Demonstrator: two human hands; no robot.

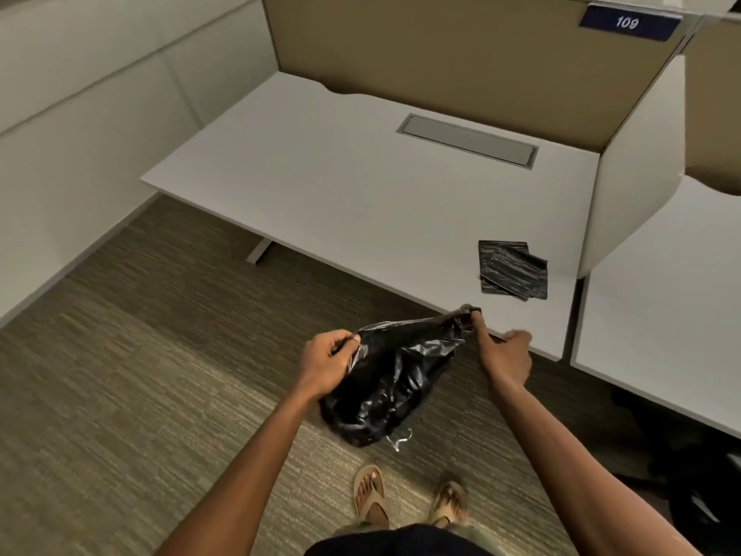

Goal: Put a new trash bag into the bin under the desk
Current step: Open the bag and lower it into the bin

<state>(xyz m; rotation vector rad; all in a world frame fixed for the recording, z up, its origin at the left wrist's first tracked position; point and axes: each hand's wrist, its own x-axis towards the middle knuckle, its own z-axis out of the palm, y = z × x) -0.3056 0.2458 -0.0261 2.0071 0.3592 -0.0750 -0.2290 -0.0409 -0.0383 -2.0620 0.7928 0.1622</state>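
A black trash bag [391,379] hangs in the air in front of the white desk [341,186], stretched between my two hands above the carpet. My left hand [326,361] pinches its left rim. My right hand [503,351] pinches the right rim at the desk's front edge. The bag's body sags down and looks crumpled, with a thin white string at its bottom. Two folded black bags [513,268] lie flat on the desk's right front corner. No bin shows in this view.
A tan partition [461,62] with a blue "109" sign [629,22] backs the desk. A grey cable hatch [467,140] is set in the desktop. A second desk [661,315] stands at right, with dark objects under it. My sandalled feet [409,499] stand on the carpet.
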